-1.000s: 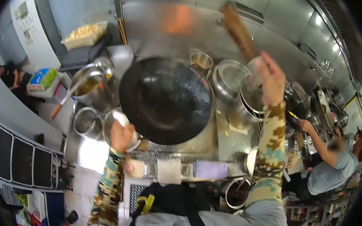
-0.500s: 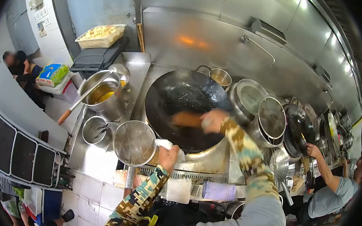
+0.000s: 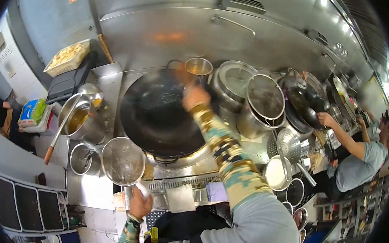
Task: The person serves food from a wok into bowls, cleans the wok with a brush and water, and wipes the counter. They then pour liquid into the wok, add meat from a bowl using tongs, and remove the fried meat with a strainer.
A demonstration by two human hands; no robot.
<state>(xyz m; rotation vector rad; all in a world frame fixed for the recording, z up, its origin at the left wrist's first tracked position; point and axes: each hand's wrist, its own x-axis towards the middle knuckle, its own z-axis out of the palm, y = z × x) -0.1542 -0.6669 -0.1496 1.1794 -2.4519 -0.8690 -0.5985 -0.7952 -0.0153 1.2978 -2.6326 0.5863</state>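
Note:
A large black wok (image 3: pixel 158 114) sits on the stove, its near loop handle in plain view. Above its far right rim is my right hand (image 3: pixel 195 98), closed round a brown wok brush (image 3: pixel 183 75) that motion blurs. My left hand (image 3: pixel 140 205) is closed on a folded white cloth (image 3: pixel 143 189), below the wok's near edge and apart from its handle. Beside that hand lies a round mesh strainer (image 3: pixel 123 160), its handle pointing toward me.
Left of the wok stand a deep pot (image 3: pixel 82 119) with yellow liquid and a ladle, and a smaller pot (image 3: pixel 84 159). Stacked pots (image 3: pixel 236 79) and a sieve (image 3: pixel 266 96) crowd the right side. Another person (image 3: pixel 360 157) works at far right, holding a pan.
My right hand has swung the brush from the wok's middle to its far rim. My left hand has drawn back from the wok's near edge with the cloth. The view has shifted right.

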